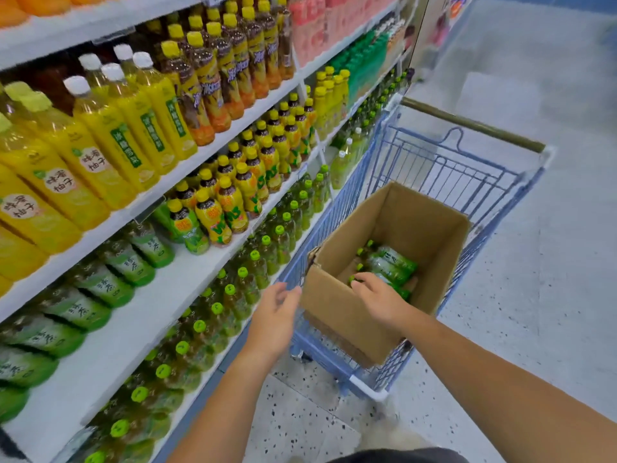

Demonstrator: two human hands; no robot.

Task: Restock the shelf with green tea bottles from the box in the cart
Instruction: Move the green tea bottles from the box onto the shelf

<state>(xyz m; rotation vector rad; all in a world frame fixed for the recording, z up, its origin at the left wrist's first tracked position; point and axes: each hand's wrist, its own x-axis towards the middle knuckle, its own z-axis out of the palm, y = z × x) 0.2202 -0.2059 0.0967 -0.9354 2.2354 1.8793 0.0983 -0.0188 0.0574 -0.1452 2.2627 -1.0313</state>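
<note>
An open cardboard box stands in a blue wire cart. A few green tea bottles with lime caps lie on its bottom. My right hand reaches down into the box, fingers relaxed over the nearest bottles; I cannot see a grip on any of them. My left hand hovers empty with loose fingers just left of the box's near corner, above the cart rim. The lower shelf holds rows of green tea bottles, with a bare white strip along its front.
Upper shelves carry yellow and brown drink bottles. Below the white shelf stand more green-capped bottles. The cart's handle points away from me. Speckled floor spreads to the right of the cart.
</note>
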